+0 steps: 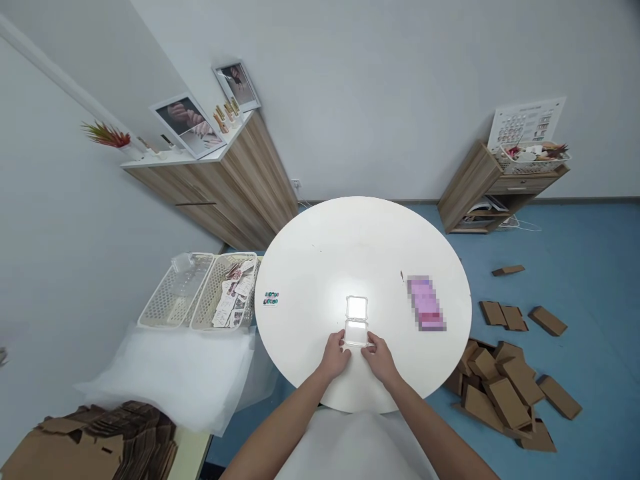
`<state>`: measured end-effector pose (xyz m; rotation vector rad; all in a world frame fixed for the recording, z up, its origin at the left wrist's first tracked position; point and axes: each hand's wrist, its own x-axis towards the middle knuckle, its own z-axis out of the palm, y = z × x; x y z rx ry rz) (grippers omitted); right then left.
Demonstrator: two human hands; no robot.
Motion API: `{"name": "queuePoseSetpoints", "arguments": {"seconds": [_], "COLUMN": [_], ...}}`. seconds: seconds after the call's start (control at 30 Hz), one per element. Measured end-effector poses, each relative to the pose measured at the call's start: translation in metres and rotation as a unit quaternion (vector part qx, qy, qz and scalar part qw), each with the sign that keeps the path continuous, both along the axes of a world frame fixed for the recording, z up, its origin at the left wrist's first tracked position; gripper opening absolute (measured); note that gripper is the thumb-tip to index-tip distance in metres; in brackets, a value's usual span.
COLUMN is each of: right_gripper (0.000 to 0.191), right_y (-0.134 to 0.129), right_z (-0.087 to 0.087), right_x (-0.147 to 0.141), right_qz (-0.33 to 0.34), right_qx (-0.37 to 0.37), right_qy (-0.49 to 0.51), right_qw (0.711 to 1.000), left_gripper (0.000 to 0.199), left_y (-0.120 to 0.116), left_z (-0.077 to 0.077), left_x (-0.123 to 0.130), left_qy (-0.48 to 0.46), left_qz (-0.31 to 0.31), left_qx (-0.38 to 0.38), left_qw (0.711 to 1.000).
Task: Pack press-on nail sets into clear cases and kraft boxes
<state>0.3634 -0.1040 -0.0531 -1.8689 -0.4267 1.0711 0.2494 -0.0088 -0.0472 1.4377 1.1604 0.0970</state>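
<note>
A small clear plastic case [357, 333] lies unfolded on the white round table [360, 233], its lid tilted away from me. My left hand [335, 355] grips the near half by its left edge. On the opposite edge, the fingers and thumb of my right hand [380, 359] hold the same half. A small card with dark green nail-like pieces [271, 299] rests at the table's left side. At the right lies a pixelated pink and purple rectangle [427, 303].
White baskets [225, 290] with cards and clear plastic stand left of the table, beside white foam sheets [170, 373] and stacked flat cardboard [90, 443]. Brown boxes [505, 387] are piled on the floor at right. Wooden cabinets [250, 180] stand behind.
</note>
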Motion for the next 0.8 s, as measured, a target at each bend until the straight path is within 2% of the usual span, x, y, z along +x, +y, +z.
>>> {"name": "queuePoseSetpoints", "arguments": {"seconds": [0.3,0.53,0.8], "right_gripper": [0.057,0.058,0.051], "right_y": [0.005,0.0,-0.008], "right_z": [-0.004,-0.009,-0.015], "right_x": [0.012,0.013,0.007], "right_qz": [0.011,0.026,0.012], "right_qx": [0.004,0.016,0.034], "right_qy": [0.017,0.024,-0.035], "right_qw": [1.0,0.999,0.999], "left_gripper": [0.06,0.059,0.053], "left_y": [0.0,-0.006,-0.004], "left_z": [0.003,-0.003,-0.014], "left_x": [0.009,0.01,-0.014], "left_qy": [0.02,0.023,0.013], "left_qz": [0.018,0.051,0.065], "left_qx": [0.018,0.035,0.053], "left_qw": [0.999,0.998,0.996]}}
